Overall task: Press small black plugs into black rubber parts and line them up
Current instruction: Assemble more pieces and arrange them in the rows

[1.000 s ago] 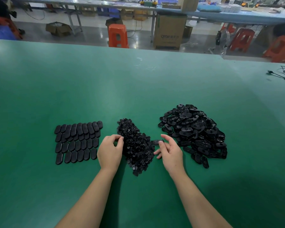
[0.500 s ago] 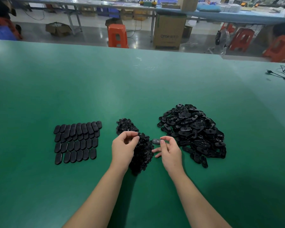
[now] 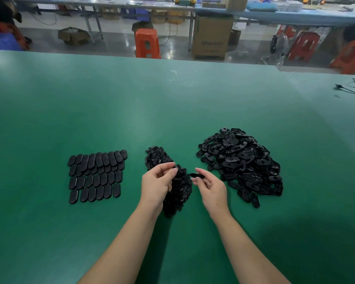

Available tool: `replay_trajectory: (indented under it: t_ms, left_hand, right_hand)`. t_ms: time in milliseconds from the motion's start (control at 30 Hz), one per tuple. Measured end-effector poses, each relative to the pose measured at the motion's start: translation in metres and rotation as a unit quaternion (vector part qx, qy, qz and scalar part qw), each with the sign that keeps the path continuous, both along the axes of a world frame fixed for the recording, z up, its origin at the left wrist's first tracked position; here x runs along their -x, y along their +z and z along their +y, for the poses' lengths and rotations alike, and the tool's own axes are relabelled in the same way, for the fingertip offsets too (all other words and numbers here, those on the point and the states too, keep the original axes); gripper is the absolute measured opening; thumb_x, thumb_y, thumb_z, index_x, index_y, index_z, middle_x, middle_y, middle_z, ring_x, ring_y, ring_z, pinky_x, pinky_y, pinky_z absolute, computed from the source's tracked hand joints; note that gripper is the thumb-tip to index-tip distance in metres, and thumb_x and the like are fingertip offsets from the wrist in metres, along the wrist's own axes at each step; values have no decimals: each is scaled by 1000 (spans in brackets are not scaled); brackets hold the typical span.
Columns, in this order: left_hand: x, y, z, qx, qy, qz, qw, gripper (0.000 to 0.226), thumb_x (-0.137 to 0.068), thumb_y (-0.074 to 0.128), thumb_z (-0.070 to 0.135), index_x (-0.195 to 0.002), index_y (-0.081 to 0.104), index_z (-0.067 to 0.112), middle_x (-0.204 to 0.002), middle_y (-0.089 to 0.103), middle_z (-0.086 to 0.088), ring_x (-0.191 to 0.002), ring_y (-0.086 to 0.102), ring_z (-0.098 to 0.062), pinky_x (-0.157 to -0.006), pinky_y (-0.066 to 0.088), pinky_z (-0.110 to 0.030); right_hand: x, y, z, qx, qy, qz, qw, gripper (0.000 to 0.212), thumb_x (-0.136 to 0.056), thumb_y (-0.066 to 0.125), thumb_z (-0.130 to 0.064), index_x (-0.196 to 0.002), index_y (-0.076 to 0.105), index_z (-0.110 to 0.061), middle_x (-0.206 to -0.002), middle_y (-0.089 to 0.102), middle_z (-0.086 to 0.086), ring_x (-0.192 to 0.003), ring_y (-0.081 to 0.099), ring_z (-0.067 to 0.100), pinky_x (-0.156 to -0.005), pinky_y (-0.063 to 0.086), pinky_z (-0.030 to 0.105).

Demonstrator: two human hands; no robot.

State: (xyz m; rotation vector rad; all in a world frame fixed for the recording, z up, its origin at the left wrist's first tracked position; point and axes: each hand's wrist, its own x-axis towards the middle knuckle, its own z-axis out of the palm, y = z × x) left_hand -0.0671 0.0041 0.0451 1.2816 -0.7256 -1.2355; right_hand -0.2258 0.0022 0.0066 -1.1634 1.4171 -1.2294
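Note:
On the green table (image 3: 172, 103) a heap of small black plugs (image 3: 178, 191) lies in the middle. To its right is a bigger pile of black oval rubber parts (image 3: 242, 160). At the left, several rows of finished oval parts (image 3: 96, 175) lie flat side by side. My right hand (image 3: 211, 189) pinches one oval rubber part (image 3: 197, 175) between thumb and fingers, just above the plug heap. My left hand (image 3: 158, 185) hovers over the plug heap with fingertips curled together; whether a plug sits between them is too small to tell.
A black cable (image 3: 350, 89) lies at the table's far right edge. Beyond the table stand orange stools (image 3: 147, 43), a cardboard box (image 3: 211, 37) and a long blue workbench (image 3: 275, 15).
My left hand has lifted from the left side of the plug heap and moved right over it, fingertips pinched. My right hand has raised the oval part slightly toward the left hand.

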Motion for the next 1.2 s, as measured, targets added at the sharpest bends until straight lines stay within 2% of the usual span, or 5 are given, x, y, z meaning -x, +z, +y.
replay_trajectory:
  t_ms: [267, 433, 633, 933, 1200]
  left_hand:
    - [4, -1, -2, -32, 14, -36, 999, 21, -91, 63, -2, -91, 76, 15, -57, 55, 7, -49, 36, -9, -47, 34, -20]
    - [15, 2, -1, -25, -12, -27, 999, 16, -90, 65, -3, -93, 72, 10, -63, 52, 3, -48, 35, -8, -45, 32, -18]
    - [29, 4, -3, -25, -35, -47, 998, 13, -88, 69, -2, -93, 71, 10, -60, 59, 10, -46, 43, -4, -47, 38, -16]
    - [34, 0, -3, -41, -62, -53, 996, 11, -89, 69, 1, -88, 75, 11, -57, 59, 2, -42, 41, -8, -43, 37, -20]
    - [37, -1, -5, -44, -74, -96, 992, 14, -90, 69, 3, -86, 76, 14, -58, 64, 2, -44, 47, -10, -44, 41, -21]
  right_hand:
    - [0, -1, -1, 15, -22, -4, 1000, 12, -102, 59, -19, -99, 47, -21, -97, 78, -10, -84, 77, 14, -83, 61, 45]
    - [0, 0, -1, 22, -15, -20, 999, 23, -105, 50, -13, -114, 52, -33, -94, 77, -5, -75, 74, 17, -73, 61, 34]
    - [1, 0, -1, 39, -33, 15, 999, 21, -102, 59, -18, -90, 67, -33, -85, 70, -3, -71, 64, 10, -64, 54, 25]
    - [3, 0, -1, 14, -18, -10, 1000, 14, -91, 73, -8, -93, 65, -20, -71, 69, -3, -63, 62, 14, -60, 53, 37]
    - [3, -3, -2, 12, -8, -24, 1000, 23, -97, 65, -7, -104, 67, -28, -86, 77, 1, -81, 76, 20, -86, 61, 49]
